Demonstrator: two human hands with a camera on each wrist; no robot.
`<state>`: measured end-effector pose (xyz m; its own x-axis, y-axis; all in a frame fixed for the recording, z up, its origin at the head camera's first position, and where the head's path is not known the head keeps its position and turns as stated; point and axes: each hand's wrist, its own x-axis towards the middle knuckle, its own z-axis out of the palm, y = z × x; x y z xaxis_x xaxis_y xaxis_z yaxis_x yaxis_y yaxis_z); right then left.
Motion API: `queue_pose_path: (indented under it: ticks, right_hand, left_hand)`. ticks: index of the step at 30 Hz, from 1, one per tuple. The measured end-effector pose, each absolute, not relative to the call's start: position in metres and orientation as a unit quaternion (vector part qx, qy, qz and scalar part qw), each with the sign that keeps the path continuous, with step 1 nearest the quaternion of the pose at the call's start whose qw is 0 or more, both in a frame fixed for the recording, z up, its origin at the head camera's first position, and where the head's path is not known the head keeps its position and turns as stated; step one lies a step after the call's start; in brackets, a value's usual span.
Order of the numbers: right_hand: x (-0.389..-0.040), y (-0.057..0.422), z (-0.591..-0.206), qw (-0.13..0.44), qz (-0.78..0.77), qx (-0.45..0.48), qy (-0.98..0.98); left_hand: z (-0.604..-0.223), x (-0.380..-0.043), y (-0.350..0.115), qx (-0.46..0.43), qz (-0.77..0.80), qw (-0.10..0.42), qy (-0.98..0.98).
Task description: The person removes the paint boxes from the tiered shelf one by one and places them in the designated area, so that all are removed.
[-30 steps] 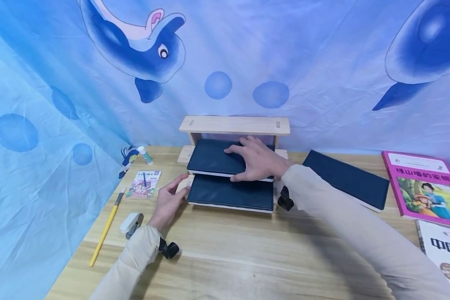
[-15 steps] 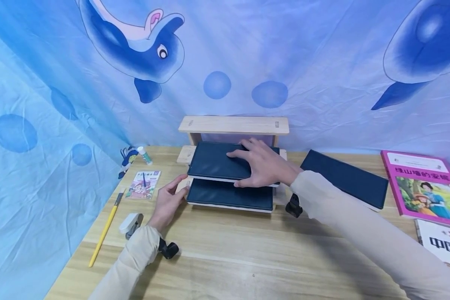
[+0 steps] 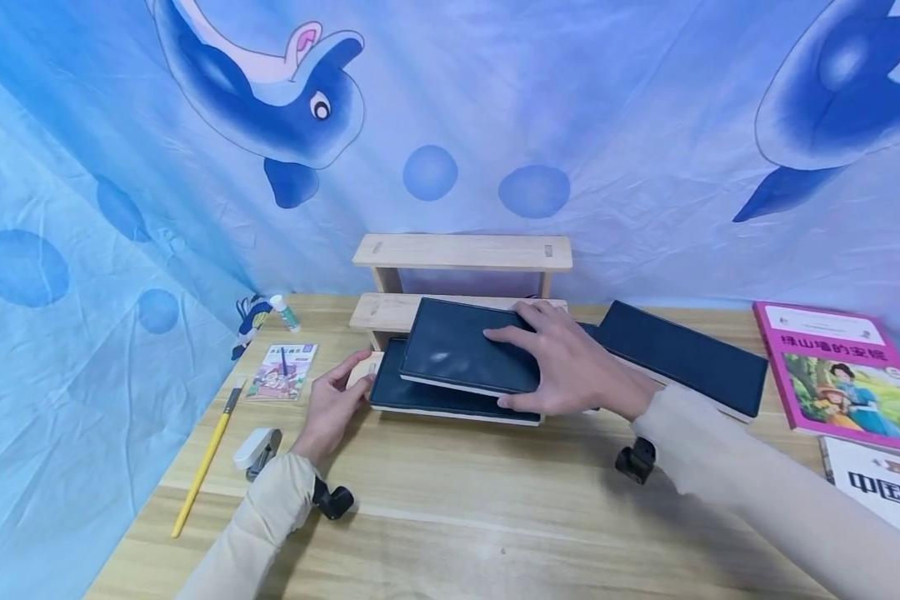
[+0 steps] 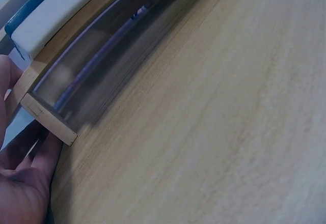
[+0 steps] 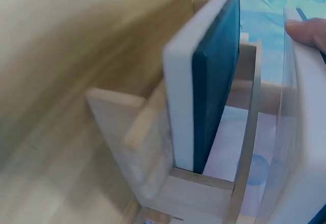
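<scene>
the right hand (image 3: 570,367) grips the held box (image 3: 461,343) from above, fingers at its back long edge and thumb on the pale front side; the box hangs over the lower box (image 3: 388,390), a little askew to it, with a gap showing between them in the right wrist view; the left hand (image 3: 332,410) holds the left end of the lowest shelf of the wooden stand (image 3: 461,250), which sits toward the back edge of the worktop (image 3: 450,517); the lower box lies on that shelf; a third box (image 3: 682,358) lies slantwise to the right, near the worktop's back edge; the held box looks stiff and fairly light, since one hand holds it up; its smooth dark top could slip under flat fingertips, so the long pale sides, near mid-length, seem the surest hold
</scene>
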<state>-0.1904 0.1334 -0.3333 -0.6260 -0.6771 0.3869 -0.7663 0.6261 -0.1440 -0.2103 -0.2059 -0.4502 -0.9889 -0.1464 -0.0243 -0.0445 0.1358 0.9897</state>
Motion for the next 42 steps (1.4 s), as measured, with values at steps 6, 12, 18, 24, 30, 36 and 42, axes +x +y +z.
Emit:
queue_pose_path:
  ticks: [6, 12, 18, 24, 30, 36, 42]
  right_hand:
    - [-0.167, 0.15, -0.339, 0.194, 0.15, 0.419, -0.874]
    - [-0.141, 0.171, -0.343, 0.194, 0.163, 0.4, -0.881]
    - [-0.121, 0.196, -0.35, 0.18, 0.172, 0.361, -0.899]
    - [-0.106, 0.22, -0.358, 0.184, 0.183, 0.329, -0.908]
    - [-0.098, 0.248, -0.366, 0.193, 0.194, 0.304, -0.913]
    - [-0.093, 0.275, -0.379, 0.183, 0.213, 0.255, -0.925]
    - [-0.097, 0.295, -0.395, 0.163, 0.207, 0.224, -0.938]
  left_hand:
    - [-0.451, -0.21, -0.207, 0.062, -0.653, 0.035, -0.754]
    - [-0.449, -0.21, -0.207, 0.058, -0.647, 0.041, -0.759]
    - [-0.449, -0.211, -0.206, 0.053, -0.651, 0.041, -0.756]
    - [-0.449, -0.211, -0.207, 0.053, -0.655, 0.041, -0.752]
    - [-0.448, -0.21, -0.207, 0.055, -0.655, 0.041, -0.752]
    - [-0.447, -0.21, -0.207, 0.058, -0.653, 0.034, -0.755]
    - [-0.447, -0.21, -0.207, 0.06, -0.655, 0.034, -0.752]
